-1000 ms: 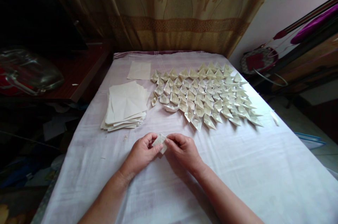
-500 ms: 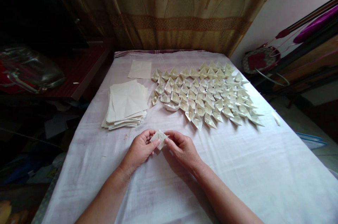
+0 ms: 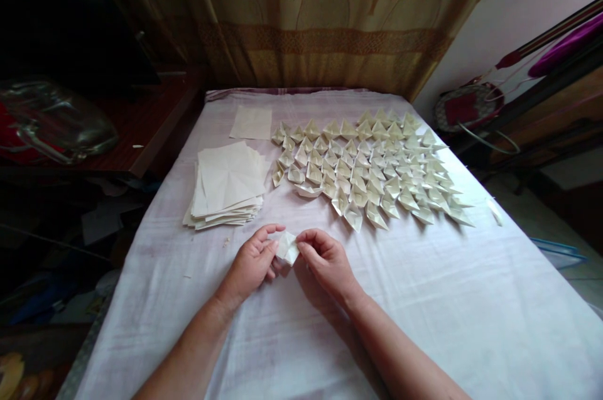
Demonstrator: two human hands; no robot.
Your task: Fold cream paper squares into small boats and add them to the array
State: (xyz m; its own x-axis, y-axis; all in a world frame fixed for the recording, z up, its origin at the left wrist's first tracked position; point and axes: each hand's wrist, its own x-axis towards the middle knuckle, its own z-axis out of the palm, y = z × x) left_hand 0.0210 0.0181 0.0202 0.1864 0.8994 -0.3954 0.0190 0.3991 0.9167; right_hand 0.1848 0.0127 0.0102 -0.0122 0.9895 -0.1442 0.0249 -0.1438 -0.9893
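A small piece of folded paper (image 3: 287,248), pale and creased, is held between my two hands above the near part of the cloth. My left hand (image 3: 255,260) pinches its left side between thumb and fingers. At its right corner, the thumb and forefinger of my right hand (image 3: 328,260) grip the edge. Beyond my left hand lies a stack of square paper sheets (image 3: 228,180), the top one marked with crease lines. Many folded paper boats (image 3: 360,164) stand in rows beyond my right hand.
A single paper sheet (image 3: 252,122) lies at the far left of the white-covered table (image 3: 424,318). Behind hangs a gold curtain (image 3: 330,42). On the left stands a dark red cabinet (image 3: 141,136) with a clear plastic bag (image 3: 61,120). A white scrap (image 3: 495,213) lies near the right edge.
The folded paper has turned between my fingers and shows a different side. My right fingers have shifted to its corner, and the left fingers have straightened slightly. The view has tilted a little.
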